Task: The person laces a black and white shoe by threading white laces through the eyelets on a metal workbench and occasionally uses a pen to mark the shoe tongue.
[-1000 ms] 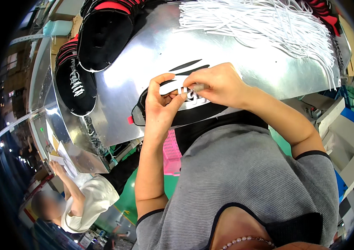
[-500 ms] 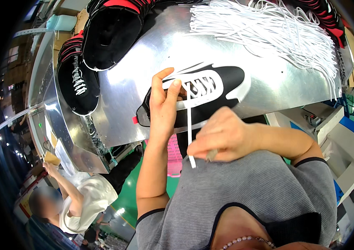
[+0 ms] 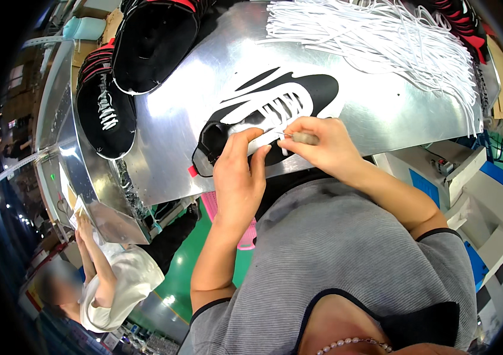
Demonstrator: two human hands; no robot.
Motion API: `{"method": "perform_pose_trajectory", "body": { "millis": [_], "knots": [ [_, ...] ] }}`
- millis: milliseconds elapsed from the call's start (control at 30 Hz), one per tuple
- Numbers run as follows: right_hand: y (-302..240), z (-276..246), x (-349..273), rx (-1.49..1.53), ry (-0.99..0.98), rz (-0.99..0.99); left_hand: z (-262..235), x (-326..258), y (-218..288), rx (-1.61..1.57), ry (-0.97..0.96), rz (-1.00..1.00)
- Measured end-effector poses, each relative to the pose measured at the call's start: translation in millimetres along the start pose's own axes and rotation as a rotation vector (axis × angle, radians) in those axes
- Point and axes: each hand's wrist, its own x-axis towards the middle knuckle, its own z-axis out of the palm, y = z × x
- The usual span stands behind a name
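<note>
The left hand holds the black shoe on the table. The right hand pinches a small tool by its white laces.

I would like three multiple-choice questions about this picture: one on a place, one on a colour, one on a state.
1. Where does the pile of loose white laces lie?
A. on the metal table, beyond the shoe in hand
B. on the floor
C. in the person's lap

2. Which colours has the shoe under the hands?
A. red and yellow
B. black and white
C. all green

3. What is the right hand doing?
A. hanging free
B. resting flat on the table
C. pinching a small tool at the shoe's lacing

Answers: 1 A, the pile spreads on the table's far part. 2 B, black upper with white markings. 3 C, while the left hand steadies the shoe.
</note>
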Motion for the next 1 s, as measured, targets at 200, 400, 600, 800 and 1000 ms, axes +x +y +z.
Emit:
{"method": "perform_pose_trajectory", "body": {
  "millis": [200, 400, 600, 800, 1000],
  "knots": [
    [-11.5, 8.3, 2.7, 0.294, 0.103, 0.021, 0.4, 3.2, -7.8, -0.110, -0.008, -0.004],
    [-0.5, 16.4, 10.2, 0.217, 0.133, -0.118, 10.7, 6.1, -2.7, 0.049, 0.047, -0.068],
    [4.4, 5.7, -15.1, 0.066, 0.126, -0.216, 16.4, 4.4, -3.4, 0.033, 0.160, 0.059],
    [5.4, -6.1, -17.3, -0.045, -0.028, -0.135, 13.3, 5.1, -1.1, 0.023, 0.105, -0.020],
    [0.7, -10.0, -8.6, 0.046, -0.083, -0.071, 11.9, 4.2, -3.1, -0.001, 0.067, 0.104]
  ]
}}
